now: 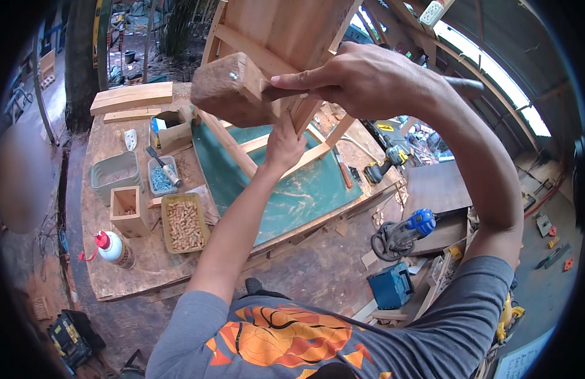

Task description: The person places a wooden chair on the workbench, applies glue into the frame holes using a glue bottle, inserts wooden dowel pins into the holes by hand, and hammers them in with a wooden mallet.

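My right hand [376, 81] is closed round the handle of a wooden mallet [224, 95], its index finger stretched along the handle. The mallet's blocky head is raised in front of a wooden furniture frame [257, 52] and hides part of it. Below the mallet, my left hand [285, 146] is wrapped round a light wooden rail of that frame. The frame stands tilted on a green mat [305, 205], with a broad panel at its top and several rails and legs lower down. Sawdust lies on the mat.
On the workbench [156, 278]'s left are a tub of wooden dowels [184, 224], a tub of blue pieces [161, 177], a wooden box [129, 211] and a glue bottle [114, 248]. A cordless drill [386, 165] and chisel [344, 170] lie right. A blue power tool [418, 222] sits beyond the bench's edge.
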The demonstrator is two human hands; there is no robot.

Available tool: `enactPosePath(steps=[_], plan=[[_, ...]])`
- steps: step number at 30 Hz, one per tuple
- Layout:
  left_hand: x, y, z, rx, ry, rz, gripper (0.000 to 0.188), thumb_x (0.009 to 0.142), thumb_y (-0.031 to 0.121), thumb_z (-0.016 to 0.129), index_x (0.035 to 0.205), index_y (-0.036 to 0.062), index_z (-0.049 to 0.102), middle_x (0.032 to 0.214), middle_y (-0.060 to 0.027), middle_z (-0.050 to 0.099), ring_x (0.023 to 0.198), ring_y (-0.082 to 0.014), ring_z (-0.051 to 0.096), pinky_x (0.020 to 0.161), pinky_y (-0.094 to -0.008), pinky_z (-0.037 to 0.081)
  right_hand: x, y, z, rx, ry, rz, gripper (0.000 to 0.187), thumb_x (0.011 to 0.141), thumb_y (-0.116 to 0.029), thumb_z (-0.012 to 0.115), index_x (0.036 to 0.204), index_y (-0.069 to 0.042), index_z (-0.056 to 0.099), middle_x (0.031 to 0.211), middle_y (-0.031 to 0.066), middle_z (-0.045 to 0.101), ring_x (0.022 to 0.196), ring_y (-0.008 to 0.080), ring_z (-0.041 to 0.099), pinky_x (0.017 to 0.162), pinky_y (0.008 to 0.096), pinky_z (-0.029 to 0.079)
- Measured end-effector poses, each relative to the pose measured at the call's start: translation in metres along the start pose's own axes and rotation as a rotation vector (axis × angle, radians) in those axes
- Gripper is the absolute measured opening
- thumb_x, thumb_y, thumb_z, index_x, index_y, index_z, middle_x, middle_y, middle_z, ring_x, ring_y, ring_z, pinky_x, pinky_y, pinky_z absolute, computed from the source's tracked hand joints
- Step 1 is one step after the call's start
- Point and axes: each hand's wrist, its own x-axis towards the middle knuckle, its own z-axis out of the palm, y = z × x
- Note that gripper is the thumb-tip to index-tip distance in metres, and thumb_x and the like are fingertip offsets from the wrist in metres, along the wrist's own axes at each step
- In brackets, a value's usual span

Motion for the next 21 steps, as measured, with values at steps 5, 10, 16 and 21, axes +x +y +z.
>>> enactPosePath(steps=[5,10,16,21], plan=[[0.002,-0.006,0.005,0.066,-0.085,0.019,0.060,0.082,0.018,0.068,0.134,-0.0026,0.044,0.107,-0.0336,0.061,0.107,-0.0520,0.060,0.093,-0.0586,0.048,0.003,0.023,0.030,-0.197,0.090,-0.120,0.045,0.099,-0.022,0.062,0.140,-0.040,0.061,0.074,0.0139,0.068,0.066,0.0254,0.067,0.065,0.0445,0.052],[0.000,0.004,-0.002,0.036,0.016,-0.001,0.058,0.084,0.016,0.065,0.135,-0.0015,0.043,0.118,-0.0347,0.059,0.111,-0.0531,0.058,0.093,-0.0587,0.047,-0.003,0.005,0.009,-0.005,0.049,-0.012,0.045,0.098,-0.021,0.062,0.139,-0.039,0.062,0.078,0.0109,0.070,0.071,0.0271,0.068,0.068,0.0424,0.054],[0.003,0.006,0.002,0.024,-0.063,-0.035,0.061,0.085,0.015,0.065,0.136,-0.0017,0.037,0.117,-0.0328,0.057,0.113,-0.0532,0.057,0.094,-0.0590,0.047,0.007,0.014,0.021,-0.174,0.017,-0.083,0.044,0.099,-0.017,0.060,0.137,-0.038,0.065,0.083,0.0113,0.073,0.068,0.0266,0.068,0.060,0.0416,0.053],[-0.001,0.003,0.004,0.007,-0.080,-0.061,0.061,0.085,0.015,0.063,0.139,-0.0023,0.041,0.122,-0.0342,0.056,0.116,-0.0532,0.056,0.098,-0.0572,0.046,0.006,0.023,0.019,-0.375,-0.086,-0.103,0.061,0.091,-0.007,0.057,0.142,-0.040,0.060,0.085,0.0054,0.076,0.072,0.0245,0.074,0.058,0.0407,0.060]])
